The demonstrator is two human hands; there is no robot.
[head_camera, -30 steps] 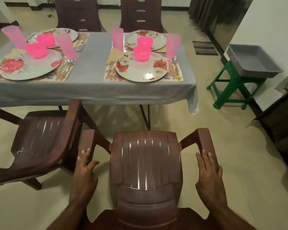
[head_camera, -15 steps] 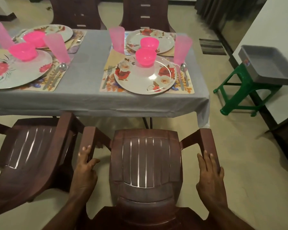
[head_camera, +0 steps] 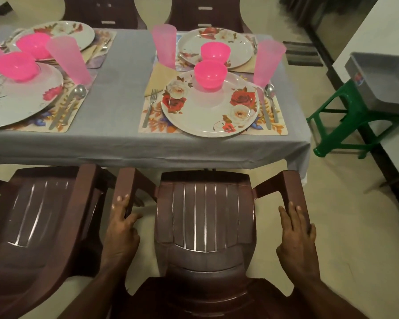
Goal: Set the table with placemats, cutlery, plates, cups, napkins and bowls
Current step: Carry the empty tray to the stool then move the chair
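The near chair (head_camera: 206, 217) is moulded in glossy brown plastic, with light caught along its slats. The surface is covered by a matt grey cloth (head_camera: 124, 88). Translucent pink plastic is seen in the cups (head_camera: 266, 63), shiny metal in the spoon (head_camera: 270, 97).

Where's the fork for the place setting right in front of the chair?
Head view, centre: the fork lies on the floral placemat, left of the rose plate, its tines on the beige napkin.
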